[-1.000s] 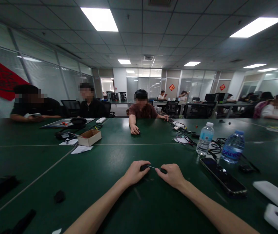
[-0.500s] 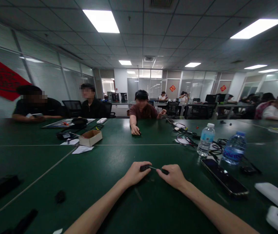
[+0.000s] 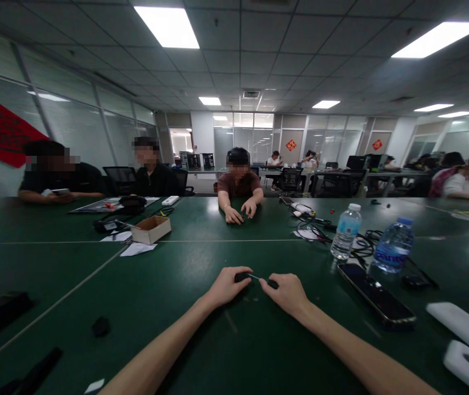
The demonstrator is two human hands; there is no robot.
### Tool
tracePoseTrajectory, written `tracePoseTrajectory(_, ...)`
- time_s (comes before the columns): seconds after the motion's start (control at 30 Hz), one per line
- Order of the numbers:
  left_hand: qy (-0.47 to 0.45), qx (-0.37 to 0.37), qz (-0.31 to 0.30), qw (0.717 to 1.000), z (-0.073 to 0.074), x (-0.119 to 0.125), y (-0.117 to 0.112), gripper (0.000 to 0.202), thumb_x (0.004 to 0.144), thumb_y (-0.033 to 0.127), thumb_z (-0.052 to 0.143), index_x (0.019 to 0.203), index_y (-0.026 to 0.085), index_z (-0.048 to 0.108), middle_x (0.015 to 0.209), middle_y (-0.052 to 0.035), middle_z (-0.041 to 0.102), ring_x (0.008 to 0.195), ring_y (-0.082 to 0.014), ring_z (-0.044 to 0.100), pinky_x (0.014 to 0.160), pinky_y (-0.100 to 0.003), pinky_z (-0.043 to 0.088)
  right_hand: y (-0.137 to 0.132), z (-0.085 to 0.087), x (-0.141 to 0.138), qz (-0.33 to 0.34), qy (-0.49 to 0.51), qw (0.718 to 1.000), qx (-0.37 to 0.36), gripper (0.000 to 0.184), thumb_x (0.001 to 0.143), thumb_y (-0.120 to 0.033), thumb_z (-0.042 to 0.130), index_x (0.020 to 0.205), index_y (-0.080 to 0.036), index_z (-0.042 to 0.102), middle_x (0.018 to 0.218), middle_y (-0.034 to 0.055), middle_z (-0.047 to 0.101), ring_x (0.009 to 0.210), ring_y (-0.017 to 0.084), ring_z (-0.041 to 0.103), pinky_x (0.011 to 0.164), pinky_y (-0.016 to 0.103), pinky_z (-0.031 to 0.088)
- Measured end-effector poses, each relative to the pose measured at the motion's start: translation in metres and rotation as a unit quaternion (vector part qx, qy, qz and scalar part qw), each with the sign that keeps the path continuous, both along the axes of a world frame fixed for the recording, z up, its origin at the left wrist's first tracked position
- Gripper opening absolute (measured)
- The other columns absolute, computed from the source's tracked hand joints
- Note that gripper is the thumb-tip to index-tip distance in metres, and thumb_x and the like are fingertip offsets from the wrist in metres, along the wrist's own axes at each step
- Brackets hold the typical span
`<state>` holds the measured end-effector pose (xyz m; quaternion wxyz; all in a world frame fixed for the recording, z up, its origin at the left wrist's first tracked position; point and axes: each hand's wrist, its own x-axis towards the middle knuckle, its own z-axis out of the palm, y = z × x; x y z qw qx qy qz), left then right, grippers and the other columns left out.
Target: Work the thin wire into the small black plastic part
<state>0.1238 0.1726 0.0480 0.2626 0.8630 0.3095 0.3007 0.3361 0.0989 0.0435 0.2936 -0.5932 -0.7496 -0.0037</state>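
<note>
My fingers cover most of the black piece (image 3: 243, 277), so I can't tell its shape. My left hand (image 3: 227, 286) pinches one dark end and my right hand (image 3: 288, 292) the other, with a thin rod between, low over the tabletop (image 3: 168, 312). The box (image 3: 151, 229) hides its inside. The clear bottle (image 3: 345, 233) and the blue bottle (image 3: 394, 248) hold water.
</note>
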Motion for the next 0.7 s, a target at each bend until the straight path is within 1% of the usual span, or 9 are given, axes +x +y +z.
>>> tracePoseTrajectory(0.1,-0.007,-0.005,0.007,1.0,-0.0002,0.0,0.0006,0.029,0.087,0.034,0.057,0.112,0.024,0.067,0.111,-0.001,0.07,0.102,-0.0193,0.063,0.093,-0.028,0.044,0.0011,-0.0011,0.0005,0.0,0.007,1.0,-0.027,0.044,0.095,-0.049,0.043,0.073,-0.02,0.067,0.063,0.0008,0.067,0.053,0.013,0.06,0.056,0.024,0.043)
tracePoseTrajectory(0.33,-0.005,-0.008,0.007,1.0,-0.0003,-0.001,0.0004,0.03,0.086,0.033,0.058,0.113,0.024,0.067,0.11,-0.0011,0.071,0.1,-0.0195,0.064,0.092,-0.029,0.045,-0.0005,-0.0006,0.0014,0.009,0.016,0.999,-0.043,0.043,0.095,-0.05,0.042,0.078,-0.02,0.068,0.067,0.0011,0.069,0.055,0.013,0.062,0.057,0.023,0.045)
tracePoseTrajectory(0.5,0.006,-0.004,0.011,1.0,-0.002,-0.0014,-0.0005,0.029,0.086,0.032,0.058,0.111,0.022,0.068,0.107,-0.0019,0.071,0.097,-0.0193,0.065,0.09,-0.028,0.045,-0.001,0.0005,0.0,0.0,-0.018,0.999,-0.028,0.045,0.095,-0.051,0.043,0.073,-0.02,0.068,0.066,0.0019,0.068,0.056,0.015,0.062,0.058,0.025,0.044)
tracePoseTrajectory(0.57,0.009,-0.002,0.01,1.0,-0.001,-0.0021,-0.0023,0.029,0.086,0.032,0.057,0.111,0.022,0.068,0.106,-0.0018,0.071,0.096,-0.0187,0.065,0.089,-0.028,0.046,-0.0018,0.0003,-0.0004,0.004,-0.019,0.999,-0.029,0.044,0.094,-0.05,0.043,0.072,-0.02,0.067,0.065,0.0018,0.068,0.055,0.014,0.061,0.058,0.024,0.044)
tracePoseTrajectory(0.7,0.013,0.002,-0.005,1.0,0.0057,-0.0036,-0.0081,0.03,0.087,0.032,0.054,0.113,0.023,0.066,0.109,-0.0012,0.07,0.098,-0.0175,0.064,0.089,-0.026,0.045,-0.0043,0.0015,-0.0008,0.022,0.002,0.999,-0.028,0.041,0.095,-0.047,0.044,0.076,-0.021,0.068,0.067,0.0006,0.069,0.057,0.014,0.062,0.061,0.024,0.045)
